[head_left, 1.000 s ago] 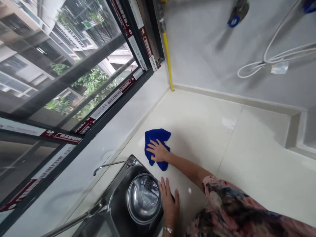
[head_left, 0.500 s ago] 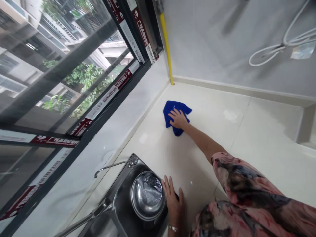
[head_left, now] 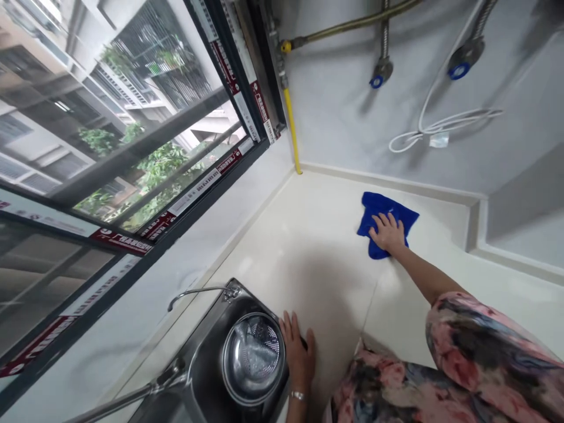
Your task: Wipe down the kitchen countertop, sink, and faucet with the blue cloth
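With the right hand (head_left: 388,234) pressing flat, fingers spread, on the blue cloth (head_left: 384,218) and the left hand (head_left: 298,352) spread on the sink (head_left: 207,352) edge, the far reach could make the cloth slip.

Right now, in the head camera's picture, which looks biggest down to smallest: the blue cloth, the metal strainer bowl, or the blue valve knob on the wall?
1. Metal strainer bowl, though it sits nearer the camera, which flatters it.
2. Blue cloth, partly hidden under the right hand.
3. Blue valve knob, clearly smallest, but also farthest away.
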The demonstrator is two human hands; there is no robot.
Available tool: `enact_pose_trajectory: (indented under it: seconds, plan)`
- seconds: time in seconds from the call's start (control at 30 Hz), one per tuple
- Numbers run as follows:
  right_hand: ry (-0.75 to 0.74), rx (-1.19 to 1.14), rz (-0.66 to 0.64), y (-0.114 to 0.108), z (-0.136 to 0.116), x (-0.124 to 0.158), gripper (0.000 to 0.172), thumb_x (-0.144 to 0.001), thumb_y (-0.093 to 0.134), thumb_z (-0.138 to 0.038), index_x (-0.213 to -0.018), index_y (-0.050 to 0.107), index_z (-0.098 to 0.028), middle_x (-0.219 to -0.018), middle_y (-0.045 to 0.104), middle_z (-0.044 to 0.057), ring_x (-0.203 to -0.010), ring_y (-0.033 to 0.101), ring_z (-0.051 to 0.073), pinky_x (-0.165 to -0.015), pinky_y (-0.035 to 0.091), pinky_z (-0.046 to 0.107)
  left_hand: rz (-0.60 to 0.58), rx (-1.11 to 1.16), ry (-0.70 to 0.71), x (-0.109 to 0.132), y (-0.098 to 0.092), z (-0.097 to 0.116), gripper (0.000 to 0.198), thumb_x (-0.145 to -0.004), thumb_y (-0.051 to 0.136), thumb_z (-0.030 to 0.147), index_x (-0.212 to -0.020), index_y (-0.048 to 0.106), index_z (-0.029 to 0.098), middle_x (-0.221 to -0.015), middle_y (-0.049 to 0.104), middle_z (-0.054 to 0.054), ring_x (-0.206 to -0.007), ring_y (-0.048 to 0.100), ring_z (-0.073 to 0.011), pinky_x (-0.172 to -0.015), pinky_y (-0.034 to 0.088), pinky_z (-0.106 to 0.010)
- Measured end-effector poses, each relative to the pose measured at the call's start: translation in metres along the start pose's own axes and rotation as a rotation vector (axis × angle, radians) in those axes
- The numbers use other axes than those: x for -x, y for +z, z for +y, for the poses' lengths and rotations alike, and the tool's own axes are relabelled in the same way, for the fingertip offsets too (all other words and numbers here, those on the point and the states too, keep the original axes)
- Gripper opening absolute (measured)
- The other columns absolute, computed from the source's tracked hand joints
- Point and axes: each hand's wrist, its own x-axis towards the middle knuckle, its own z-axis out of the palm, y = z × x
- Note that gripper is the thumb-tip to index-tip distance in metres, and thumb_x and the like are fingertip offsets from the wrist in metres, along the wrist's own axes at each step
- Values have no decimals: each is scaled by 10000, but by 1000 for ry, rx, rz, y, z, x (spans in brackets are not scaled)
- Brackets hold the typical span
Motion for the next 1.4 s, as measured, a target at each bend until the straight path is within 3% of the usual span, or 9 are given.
enact_pose_trajectory:
  seconds: [0.17, 0.33, 0.4, 0.47, 0.57, 0.67, 0.9, 1.13, 1.4]
  plan:
    - [121, 35, 82, 0, 43, 89, 664, -1041, 275, -463, -1619, 431, -176, -1714, 354, 103, -1618, 183, 361, -1283, 219, 646, 59, -15, 65, -6, 5, -4, 643, -1042, 451, 436, -1613, 408, 145, -1748, 245, -161, -1656, 47, -311, -1334, 204, -587]
    - [-39, 63, 174, 17, 54, 203, 662, -978, 371, -408, -1618, 426, -248, -1693, 398, 92, -1624, 201, 346, -1303, 185, 631, 94, 5, 102, -10, 9, -8, 641, -1037, 452, 443, -1595, 431, 126, -1740, 259, -180, -1656, 54, -322, -1328, 217, -599]
    - [-84, 46, 156, 20, 56, 228, 689, -952, 415, -402, -1631, 396, -284, -1715, 359, 79, -1629, 193, 346, -1308, 181, 628, 86, 6, 93, -10, 10, -9, 646, -1032, 459, 441, -1603, 418, 143, -1741, 266, -169, -1656, 54, -315, -1330, 215, -591]
    - [-99, 15, 144, 19, 59, 229, 718, -944, 432, -413, -1643, 363, -265, -1750, 265, 98, -1628, 196, 354, -1301, 206, 628, 79, -6, 86, -10, 9, -10, 649, -1036, 448, 448, -1610, 403, 147, -1740, 270, -167, -1657, 44, -307, -1334, 205, -587]
    - [-2, -27, 207, 10, 65, 193, 796, -960, 414, -462, -1656, 279, -99, -1763, 100, 229, -1627, 173, 383, -1278, 258, 620, 62, -14, 80, -8, 6, -9, 655, -1048, 421, 469, -1611, 395, 135, -1745, 243, -182, -1658, 16, -305, -1335, 189, -596]
    - [169, -30, 260, 3, 68, 133, 815, -985, 370, -480, -1619, 276, 24, -1717, 104, 344, -1619, 148, 421, -1267, 229, 655, 32, -16, 56, -6, 2, -7, 660, -1052, 415, 476, -1619, 380, 138, -1758, 195, -182, -1658, -6, -312, -1332, 177, -612]
    - [313, -14, 120, 5, 47, -6, 810, -974, 349, -458, -1625, 280, 19, -1705, 216, 298, -1605, 113, 447, -1244, 159, 732, -13, -70, 13, -1, -1, -8, 646, -1048, 417, 430, -1646, 340, 199, -1778, 153, -128, -1656, -22, -295, -1337, 183, -582]
    - [238, -74, 149, 19, -28, -105, 833, -959, 362, -484, -1621, 289, 14, -1702, 213, 313, -1581, 125, 470, -1209, 121, 794, -24, -107, -29, 10, 0, -7, 657, -1042, 401, 411, -1658, 320, 197, -1780, 144, -114, -1654, -35, -308, -1336, 171, -615]
    - [14, -41, 72, 48, -151, -182, 829, -989, 323, -499, -1640, 256, 9, -1717, 179, 297, -1586, 103, 474, -1197, 97, 803, -35, -132, -73, 26, 5, -9, 715, -1008, 429, 379, -1684, 284, 195, -1769, 154, -102, -1651, 13, -330, -1333, 205, -628]
